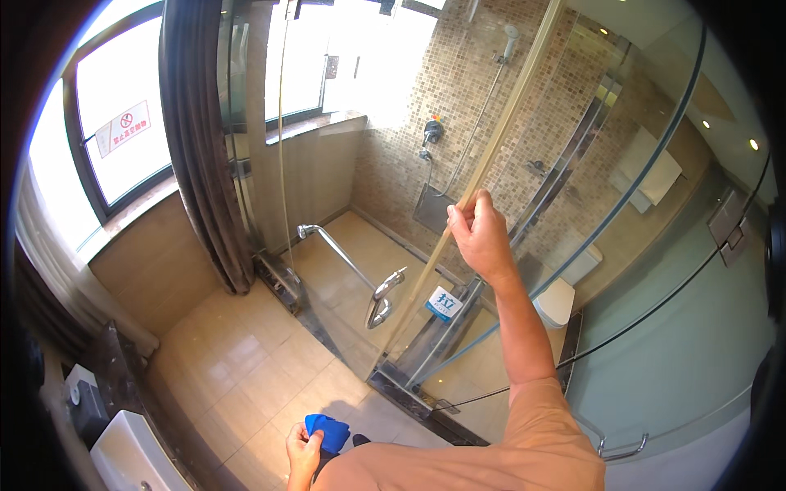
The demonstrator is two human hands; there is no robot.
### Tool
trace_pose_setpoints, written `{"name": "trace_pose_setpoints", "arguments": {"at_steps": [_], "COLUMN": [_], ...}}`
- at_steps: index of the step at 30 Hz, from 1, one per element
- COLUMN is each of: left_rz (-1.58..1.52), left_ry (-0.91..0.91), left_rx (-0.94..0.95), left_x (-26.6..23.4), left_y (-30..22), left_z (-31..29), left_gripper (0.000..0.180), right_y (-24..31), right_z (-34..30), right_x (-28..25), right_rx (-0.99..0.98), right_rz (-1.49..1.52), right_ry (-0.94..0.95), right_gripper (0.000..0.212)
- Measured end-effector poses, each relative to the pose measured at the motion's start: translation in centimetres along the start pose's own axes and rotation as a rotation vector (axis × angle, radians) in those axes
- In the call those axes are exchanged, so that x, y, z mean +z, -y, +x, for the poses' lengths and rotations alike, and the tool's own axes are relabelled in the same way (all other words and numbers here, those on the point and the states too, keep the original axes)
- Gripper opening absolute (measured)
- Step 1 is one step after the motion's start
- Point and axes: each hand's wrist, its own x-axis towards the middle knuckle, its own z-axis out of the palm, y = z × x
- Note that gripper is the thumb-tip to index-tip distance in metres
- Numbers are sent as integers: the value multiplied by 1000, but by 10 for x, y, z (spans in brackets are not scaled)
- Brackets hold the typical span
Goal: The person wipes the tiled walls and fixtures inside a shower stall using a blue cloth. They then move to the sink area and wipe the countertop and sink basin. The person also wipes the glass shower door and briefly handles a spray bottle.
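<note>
My right hand (481, 237) is raised, with thumb and fingers pinched on the long pale edge strip (509, 106) of the glass shower door. That strip slants from the top of the view down to the floor track. Low in the view, near my body, my left hand (303, 450) is closed round a bunched blue cloth (329, 432). A chrome door handle (348, 270) is fixed to the glass panel left of the strip. Beside the strip, a small white and blue sign (444, 303) is stuck on the glass.
Beyond the glass, a hand shower (510, 42) and a mixer tap (432, 131) hang on the mosaic wall. A toilet (555, 304) stands behind the glass at right. At lower left is a white basin (135, 454). A dark curtain (201, 147) hangs by the windows.
</note>
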Motion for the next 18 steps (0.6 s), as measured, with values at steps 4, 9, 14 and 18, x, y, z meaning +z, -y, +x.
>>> {"name": "trace_pose_setpoints", "arguments": {"at_steps": [4, 9, 14, 18], "left_rz": [21, 31, 18, 32], "left_ry": [-17, -42, -56, -44], "left_rx": [-5, 5, -13, -28], "left_x": [-2, -2, 0, 6], "left_y": [4, 8, 6, -3], "left_z": [-2, -6, -7, -10], "left_gripper": [13, 14, 17, 13], "right_y": [0, 4, -3, -10], "right_z": [2, 4, 6, 6], "right_x": [2, -5, -2, -4], "right_rx": [-54, -92, -71, -53], "right_rz": [-21, -165, -97, 20], "right_ry": [-31, -8, -11, 40], "right_gripper": [23, 28, 26, 23]}}
